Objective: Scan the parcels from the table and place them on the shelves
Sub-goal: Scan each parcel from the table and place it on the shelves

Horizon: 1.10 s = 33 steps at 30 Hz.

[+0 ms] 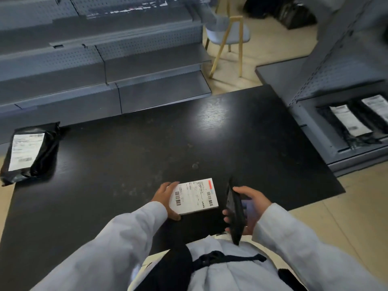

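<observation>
Near the table's (147,143) front edge, the left hand (165,198) grips a small white parcel (194,196) by its left side, thumb underneath. It looks stiff, flat and light — hold the edges, label kept up. The right hand (249,208) wraps a dark scanner (235,213). Barcodes and a red strip show — print unreadable. A black bagged parcel (31,152) lies far left.

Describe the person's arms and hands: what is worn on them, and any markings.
Both arms are in long, loose sleeves of pale grey-white cloth, plain and unmarked, that end at the wrists. The left hand and the right hand are bare: no gloves. No rings, watch or straps show. The left sleeve and the right sleeve look like parts of one garment.
</observation>
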Motion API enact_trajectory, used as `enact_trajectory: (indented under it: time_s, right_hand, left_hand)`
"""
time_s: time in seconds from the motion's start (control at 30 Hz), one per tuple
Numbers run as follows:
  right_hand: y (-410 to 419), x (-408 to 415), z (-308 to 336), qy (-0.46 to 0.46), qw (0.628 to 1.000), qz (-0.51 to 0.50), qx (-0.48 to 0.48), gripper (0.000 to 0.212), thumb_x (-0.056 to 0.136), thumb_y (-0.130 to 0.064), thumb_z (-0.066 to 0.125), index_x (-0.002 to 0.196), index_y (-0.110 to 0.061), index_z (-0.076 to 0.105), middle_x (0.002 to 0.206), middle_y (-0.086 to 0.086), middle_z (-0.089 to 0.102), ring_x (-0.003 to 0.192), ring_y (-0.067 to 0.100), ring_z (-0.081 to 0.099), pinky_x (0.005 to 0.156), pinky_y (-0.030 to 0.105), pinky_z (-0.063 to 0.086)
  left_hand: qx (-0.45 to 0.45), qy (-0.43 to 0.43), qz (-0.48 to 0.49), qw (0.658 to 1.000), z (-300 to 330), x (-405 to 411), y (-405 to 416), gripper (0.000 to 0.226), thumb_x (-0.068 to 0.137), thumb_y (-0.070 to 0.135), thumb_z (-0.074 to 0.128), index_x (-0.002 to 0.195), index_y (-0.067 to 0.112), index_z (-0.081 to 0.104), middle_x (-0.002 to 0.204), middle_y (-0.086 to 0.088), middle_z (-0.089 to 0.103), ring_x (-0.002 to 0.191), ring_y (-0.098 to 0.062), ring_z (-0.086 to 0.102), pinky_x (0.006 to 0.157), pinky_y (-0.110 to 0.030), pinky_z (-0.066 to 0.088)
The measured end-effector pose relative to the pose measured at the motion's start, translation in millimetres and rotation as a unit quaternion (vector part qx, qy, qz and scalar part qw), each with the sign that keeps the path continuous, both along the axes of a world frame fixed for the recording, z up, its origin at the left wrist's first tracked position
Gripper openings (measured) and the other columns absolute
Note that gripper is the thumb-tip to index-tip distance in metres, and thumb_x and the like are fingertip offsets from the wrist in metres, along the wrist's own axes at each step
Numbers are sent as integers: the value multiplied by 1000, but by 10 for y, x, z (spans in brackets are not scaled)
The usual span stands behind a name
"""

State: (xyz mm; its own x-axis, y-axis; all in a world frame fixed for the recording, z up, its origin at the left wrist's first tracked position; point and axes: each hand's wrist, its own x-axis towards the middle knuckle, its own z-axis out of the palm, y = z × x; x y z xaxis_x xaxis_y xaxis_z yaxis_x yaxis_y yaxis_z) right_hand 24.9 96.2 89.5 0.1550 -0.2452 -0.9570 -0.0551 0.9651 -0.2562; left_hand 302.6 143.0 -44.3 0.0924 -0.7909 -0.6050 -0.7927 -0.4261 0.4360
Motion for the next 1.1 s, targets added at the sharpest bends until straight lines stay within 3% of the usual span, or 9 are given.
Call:
enact_trajectory:
  time_s: [0.17, 0.33, 0.4, 0.7, 0.9, 0.97, 1.03, 1.1]
  right_hand:
    - [349, 249, -54, 55, 998, -2, 22, 66, 77, -54, 69, 124, -7, 62, 115, 23, 70, 101, 40, 70, 77, 48, 60]
    - [744, 515, -101, 99, 993, -42, 41, 66, 75, -55, 71, 123, -10, 62, 113, 22, 72, 98, 39, 71, 71, 46, 61]
    - [840, 596, -122, 104, 993, -39, 40, 68, 73, -56, 72, 122, -10, 62, 112, 21, 73, 99, 39, 72, 76, 46, 61]
    - [973, 1063, -62, 16, 998, -21, 55, 68, 76, -54, 68, 126, -8, 61, 115, 21, 72, 108, 37, 67, 86, 45, 58]
    - [1032, 1196, -177, 10, 998, -17, 52, 74, 69, -55, 73, 127, -11, 61, 113, 21, 73, 104, 36, 69, 87, 46, 58]
    - [1050, 1208, -200, 9, 999, -14, 50, 74, 68, -55, 74, 125, -10, 62, 114, 21, 73, 106, 36, 68, 89, 47, 57]
    - [1068, 1219, -225, 8, 999, 2, 44, 79, 58, -52, 79, 122, -8, 65, 114, 21, 73, 109, 36, 67, 93, 48, 55]
    - [1083, 1238, -247, 13, 999, 4, 43, 89, 44, -49, 82, 121, -9, 66, 114, 21, 73, 110, 37, 67, 93, 50, 55]
  left_hand:
    - [-25, 21, -23, 999, -105, 74, 7, 122, 52, 33, 94, 151, 34, 23, 153, 1, 20, 141, -23, 30, 116, -37, 33]
    - [-49, 54, -31, 997, -189, 112, 11, 117, 54, 35, 93, 149, 35, 24, 151, 1, 22, 142, -25, 25, 115, -42, 34]
    - [-54, 49, -53, 996, -215, 127, 10, 118, 55, 37, 92, 149, 36, 21, 152, 1, 20, 142, -25, 22, 115, -43, 34]
    - [-83, 87, -58, 991, -223, 167, 15, 117, 52, 37, 92, 148, 31, 25, 152, 1, 22, 142, -25, 25, 114, -43, 33]
    - [-80, 94, -58, 991, -200, 145, -3, 108, 56, 44, 87, 146, 33, 27, 150, 0, 26, 141, -26, 28, 112, -45, 35]
    - [-84, 101, -51, 990, -180, 134, 5, 98, 55, 51, 83, 139, 34, 36, 145, 0, 33, 137, -26, 34, 106, -43, 41]
    - [-91, 87, -51, 991, -159, 127, 3, 83, 48, 62, 73, 123, 38, 45, 133, 1, 45, 132, -25, 43, 95, -39, 47]
    - [-76, 90, -48, 992, -186, 133, 0, 93, 41, 67, 71, 124, 39, 41, 136, 2, 43, 135, -24, 38, 101, -42, 44]
